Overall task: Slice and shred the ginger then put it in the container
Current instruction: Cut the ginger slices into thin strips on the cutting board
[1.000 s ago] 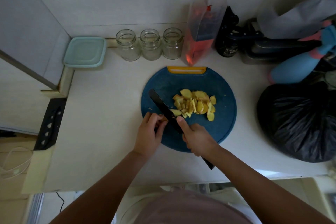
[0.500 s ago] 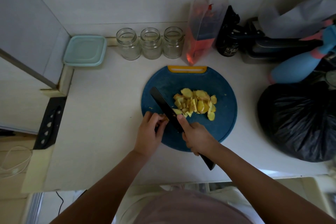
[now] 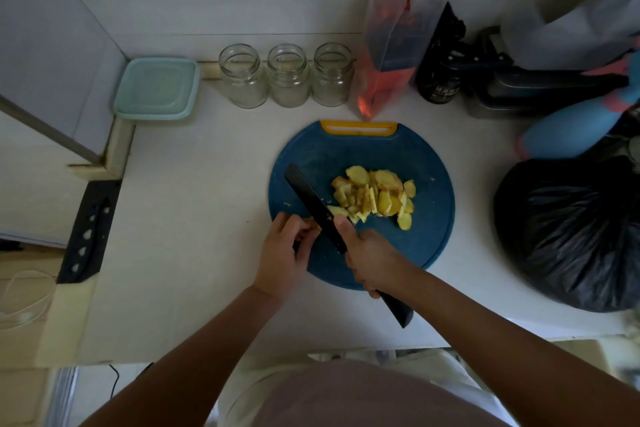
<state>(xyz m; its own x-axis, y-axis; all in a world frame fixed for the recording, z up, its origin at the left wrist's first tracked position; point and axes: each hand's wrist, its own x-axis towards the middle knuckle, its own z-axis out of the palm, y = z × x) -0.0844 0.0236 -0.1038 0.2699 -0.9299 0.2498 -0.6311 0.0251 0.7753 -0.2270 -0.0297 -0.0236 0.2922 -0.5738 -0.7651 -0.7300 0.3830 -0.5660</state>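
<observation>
A pile of yellow ginger slices [image 3: 375, 196] lies in the middle of a round blue cutting board [image 3: 429, 184] with a yellow handle slot. My right hand [image 3: 372, 255] grips the handle of a black knife [image 3: 311, 199], forefinger along the blade, which points up-left across the board. My left hand [image 3: 284, 253] pinches a small piece of ginger [image 3: 313, 222] against the board just left of the blade; most of that piece is hidden by my fingers. A pale green lidded container [image 3: 157, 88] sits at the back left of the counter.
Three glass jars [image 3: 287, 74] line the back wall. A clear bag with red contents [image 3: 391, 55], a dark bottle [image 3: 440, 80] and a blue bottle [image 3: 568, 133] stand at the back right. A full black bag [image 3: 568, 236] sits right of the board. A black knife sheath [image 3: 90, 229] lies left.
The knife and both hands have barely shifted, staying at the board's lower left. The ginger pile is unchanged.
</observation>
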